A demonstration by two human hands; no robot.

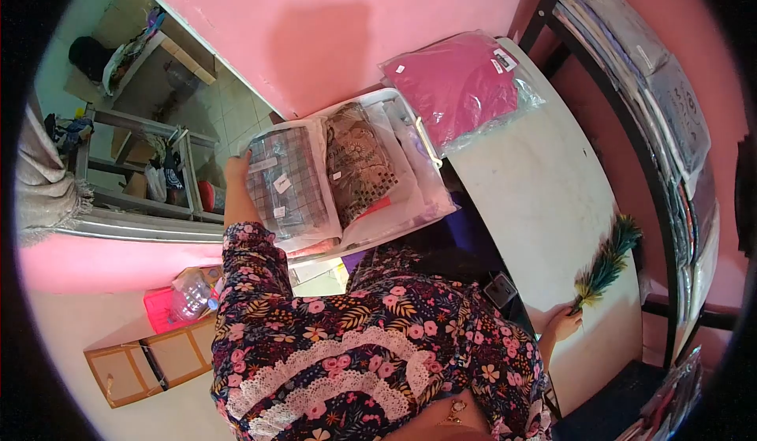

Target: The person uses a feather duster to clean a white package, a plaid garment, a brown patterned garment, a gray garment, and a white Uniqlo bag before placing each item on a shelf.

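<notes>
Touching the checked packet (284, 181) in the tray (394, 98), the left hand (236, 165) hid its fingers; I could not tell their state. Soft, light, plastic-slick, the packet seemed best pinched edgewise. The right hand (564, 323) clamped a feather duster (603, 267).

A tray (386, 96) of bagged garments lies before the person, with a bagged shirt (284, 181) at its left end and the left hand (236, 167) against that packet's outer edge. Right of the tray stands a table (544, 204), bearing another bagged garment (461, 86) at its far end and a feather duster (605, 266) nearer, its handle in the right hand (564, 323). A clothes rack (662, 212) stands further right.
</notes>
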